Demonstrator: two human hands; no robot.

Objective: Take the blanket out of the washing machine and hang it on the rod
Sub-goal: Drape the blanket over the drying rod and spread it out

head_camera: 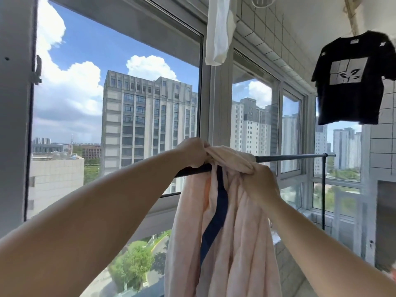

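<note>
My pink blanket [222,221] hangs bunched over the rod [289,157], which runs left to right, with my left hand [192,152] and right hand [260,181] both gripping its top.

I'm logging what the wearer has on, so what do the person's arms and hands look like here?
Both arms are bare as far as the frame shows: no sleeves in view. The left hand and right hand wear no gloves, and no rings, watch or bracelet can be seen.
</note>
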